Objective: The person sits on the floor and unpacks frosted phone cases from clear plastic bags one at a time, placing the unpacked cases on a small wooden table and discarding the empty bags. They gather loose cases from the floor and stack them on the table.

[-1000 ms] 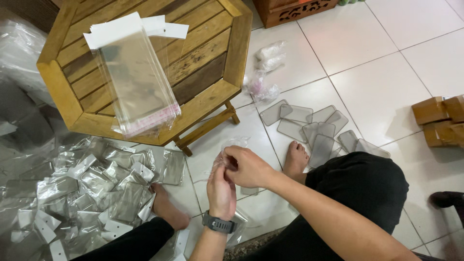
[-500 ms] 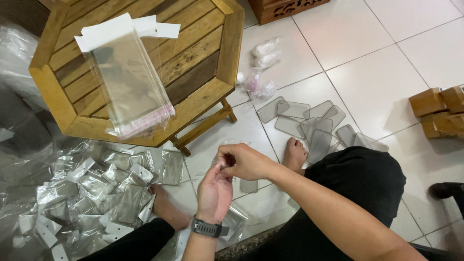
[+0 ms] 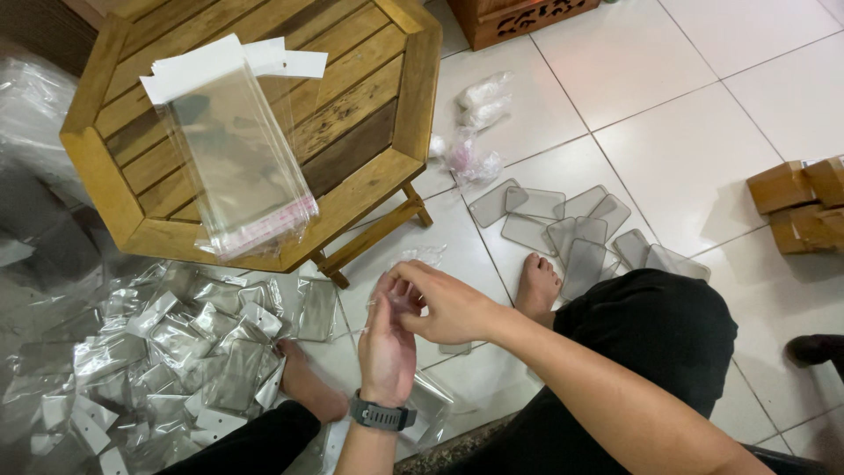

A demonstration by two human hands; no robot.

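My left hand (image 3: 387, 347), with a dark watch on its wrist, is raised palm-up over the floor and holds a small clear plastic sleeve (image 3: 413, 264). My right hand (image 3: 444, 303) crosses over it and pinches the same sleeve at its top. What is inside the sleeve is hidden by my fingers. A stack of empty clear sleeves (image 3: 233, 163) with white header strips lies on the wooden octagonal table (image 3: 387, 114). Several grey glass panels (image 3: 571, 233) lie loose on the tiles beyond my right foot.
A heap of filled clear packets (image 3: 167, 352) covers the floor at the left by my left foot. Small crumpled plastic bags (image 3: 470, 132) lie near the table. Brown cardboard boxes (image 3: 800, 202) sit at the right edge. A carved wooden box (image 3: 519, 13) stands at the top.
Both hands have shifted slightly left and lifted together on the sleeve. The view has tilted, so the table sits a little further left.
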